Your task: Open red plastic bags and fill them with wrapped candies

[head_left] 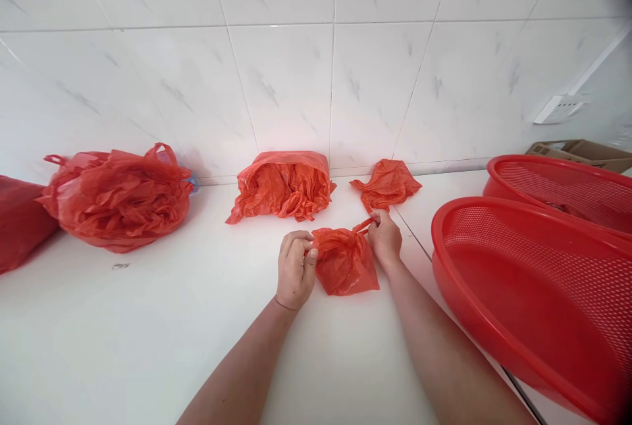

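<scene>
A small red plastic bag (345, 266) lies on the white table between my two hands. My left hand (296, 266) pinches its upper left edge, with thumb and fingers closed. At the bag's upper right, my right hand (384, 237) is closed on a twisted handle that stretches out from it. Just beyond my right fingertips lies another crumpled red plastic bag (390, 183), close to the wall. Behind my left hand, an open red bag (289, 183) rests on its side, stuffed with more crumpled red bags.
To the left stands a large red bag (121, 198) full of crumpled bags, with another red bundle (22, 224) at the edge. Two red perforated baskets (494, 280) fill the right side, a cardboard box (582, 152) behind them. A power strip (560, 109) is on the tiled wall.
</scene>
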Motion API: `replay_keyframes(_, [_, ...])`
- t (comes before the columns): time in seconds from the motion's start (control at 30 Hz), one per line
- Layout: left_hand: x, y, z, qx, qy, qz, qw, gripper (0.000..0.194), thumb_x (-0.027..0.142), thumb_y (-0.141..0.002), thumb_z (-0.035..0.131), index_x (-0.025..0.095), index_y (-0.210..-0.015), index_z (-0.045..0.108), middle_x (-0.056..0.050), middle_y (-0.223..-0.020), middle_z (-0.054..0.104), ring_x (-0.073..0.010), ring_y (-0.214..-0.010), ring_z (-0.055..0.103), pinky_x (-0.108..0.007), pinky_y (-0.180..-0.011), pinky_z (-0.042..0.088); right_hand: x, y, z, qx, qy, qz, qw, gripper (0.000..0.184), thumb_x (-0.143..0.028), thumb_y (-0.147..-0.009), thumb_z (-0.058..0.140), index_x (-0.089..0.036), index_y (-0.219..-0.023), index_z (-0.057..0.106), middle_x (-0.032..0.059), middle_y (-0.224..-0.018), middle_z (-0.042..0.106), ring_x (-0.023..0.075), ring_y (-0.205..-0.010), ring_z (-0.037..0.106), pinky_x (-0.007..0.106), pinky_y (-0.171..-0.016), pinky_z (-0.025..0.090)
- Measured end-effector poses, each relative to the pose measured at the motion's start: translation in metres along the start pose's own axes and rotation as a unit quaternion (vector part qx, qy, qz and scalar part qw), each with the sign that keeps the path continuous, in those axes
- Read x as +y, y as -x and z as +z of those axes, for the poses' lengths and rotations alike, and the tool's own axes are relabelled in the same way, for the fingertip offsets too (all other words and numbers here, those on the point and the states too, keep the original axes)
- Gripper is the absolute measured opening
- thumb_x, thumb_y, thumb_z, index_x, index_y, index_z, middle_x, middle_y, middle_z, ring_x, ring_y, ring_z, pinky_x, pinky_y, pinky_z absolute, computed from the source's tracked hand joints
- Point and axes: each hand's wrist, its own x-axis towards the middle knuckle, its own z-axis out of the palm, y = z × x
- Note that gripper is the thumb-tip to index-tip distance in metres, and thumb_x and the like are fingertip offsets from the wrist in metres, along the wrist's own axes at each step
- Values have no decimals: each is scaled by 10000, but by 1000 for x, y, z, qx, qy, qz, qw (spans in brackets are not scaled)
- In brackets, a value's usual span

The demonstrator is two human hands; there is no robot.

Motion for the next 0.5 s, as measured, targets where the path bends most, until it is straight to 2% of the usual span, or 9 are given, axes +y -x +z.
replay_keyframes(0.07, [0, 1, -2, 10, 7, -6, 1000, 127, 211, -901, 405, 211, -781, 444, -57, -910, 531, -194, -930, 521, -341, -817, 425, 4, -2, -2, 15, 37, -2, 999, 300, -131, -731, 445, -255, -946, 614, 41, -940, 636, 205, -825, 543, 310, -709, 347])
replay_keyframes(0.13, [0, 0, -4, 39, 15, -41, 998, 152, 241, -912, 395, 206, -778, 458, -53, -898, 525, -186, -895, 520, -329, -791, 423, 6, -3, -2, 23, 63, -5, 998, 319, -131, -743, 421, -248, -969, 612, 49, -956, 639, 210, -824, 545, 312, -696, 348])
replay_keyframes(0.27, [-4, -3, -6, 89, 28, -176, 980, 203, 312, -928, 378, 202, -804, 495, -43, -876, 535, -172, -842, 517, -305, -755, 423, 7, -3, -3, 16, 87, -23, 996, 302, -161, -764, 403, -224, -967, 619, 64, -930, 646, 218, -807, 557, 322, -688, 373])
replay_keyframes(0.33, [-8, -4, -6, 103, 21, -216, 971, 185, 339, -923, 393, 204, -881, 513, -47, -915, 556, -179, -880, 530, -314, -777, 431, 6, -3, -2, -2, 86, -49, 995, 261, -196, -772, 421, -219, -918, 636, 50, -902, 651, 202, -802, 569, 308, -697, 400])
replay_keyframes(0.4, [-11, -4, -3, 95, 1, -187, 978, 238, 365, -900, 445, 209, -1074, 498, -80, -1082, 552, -215, -1037, 517, -365, -862, 428, 4, -3, -1, -16, 84, -84, 993, 235, -257, -794, 435, -218, -870, 654, 41, -916, 647, 184, -833, 577, 289, -734, 427])
replay_keyframes(0.5, [-10, -1, 3, 15, -38, -52, 998, 672, 446, -787, 611, 224, -1350, 319, -151, -1375, 375, -300, -1290, 340, -494, -1013, 331, 3, -4, 3, 7, 96, -124, 988, 282, -347, -808, 454, -194, -917, 664, 78, -1035, 607, 197, -965, 548, 307, -854, 421])
